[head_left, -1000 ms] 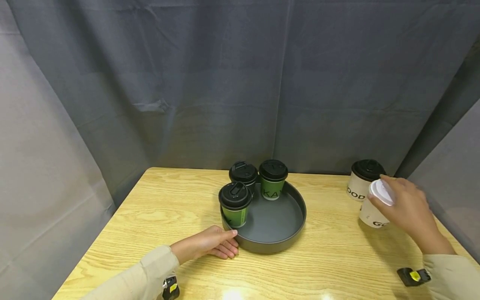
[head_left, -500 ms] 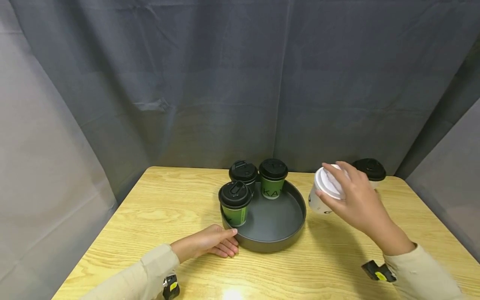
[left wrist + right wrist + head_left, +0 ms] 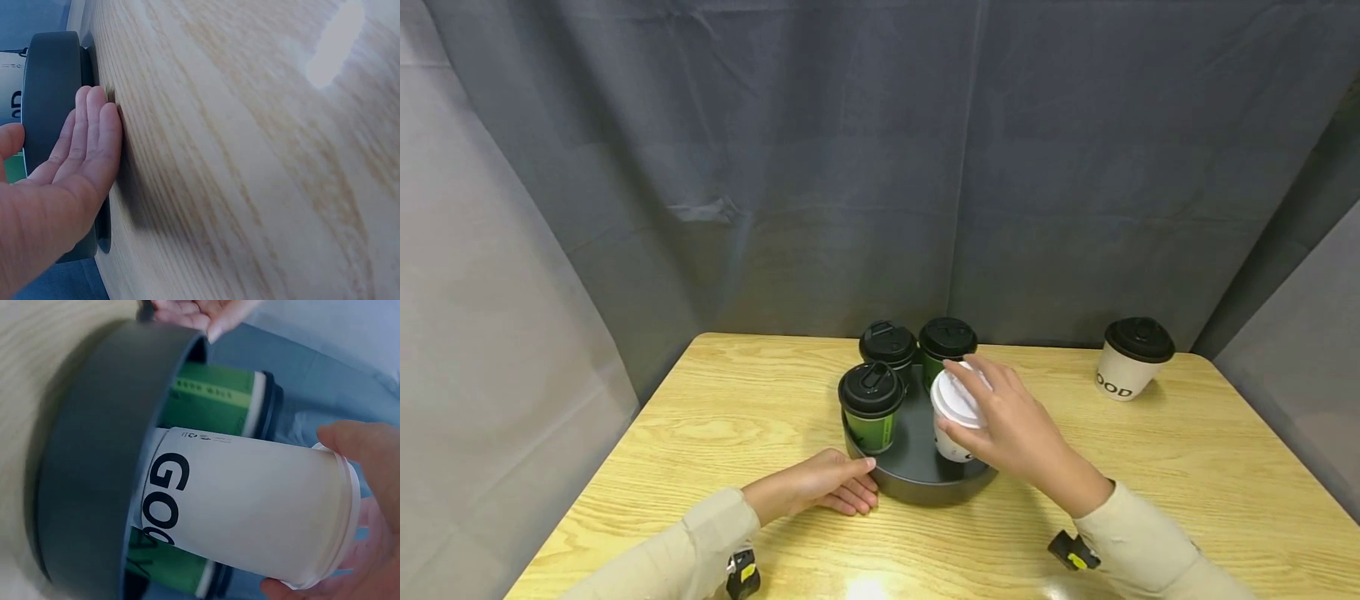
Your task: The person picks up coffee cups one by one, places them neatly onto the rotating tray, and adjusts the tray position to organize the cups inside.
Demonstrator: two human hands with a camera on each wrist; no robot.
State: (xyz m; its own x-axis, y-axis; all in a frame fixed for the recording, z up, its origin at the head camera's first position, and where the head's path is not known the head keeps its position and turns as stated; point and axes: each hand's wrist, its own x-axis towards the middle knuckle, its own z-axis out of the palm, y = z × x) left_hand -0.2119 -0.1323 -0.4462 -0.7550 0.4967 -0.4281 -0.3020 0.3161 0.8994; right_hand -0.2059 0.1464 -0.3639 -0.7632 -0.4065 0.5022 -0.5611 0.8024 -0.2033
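A white paper coffee cup [image 3: 250,500] with a white lid is in my right hand [image 3: 1018,433], inside the rim of a round dark grey tray [image 3: 928,492]. Thumb and fingers grip it around the lid [image 3: 957,398]. Whether its base touches the tray floor is hidden. At the tray's near left side, my left hand [image 3: 820,483] has its thumb at the rim and its fairly straight fingers [image 3: 94,134] along the outer wall. Three black-lidded cups stand in the tray: a front-left green cup [image 3: 870,429], a back-left cup [image 3: 887,343], and a back-right green cup [image 3: 947,337], partly covered.
Another white cup [image 3: 1123,375] with a black lid stands upright at the back right of the wooden table [image 3: 715,417]. Grey curtains [image 3: 820,167] hang behind the table and on both sides.
My right hand has lifted the white-lidded cup from the right of the table and carried it left into the tray area. My left hand and the tray have stayed in place.
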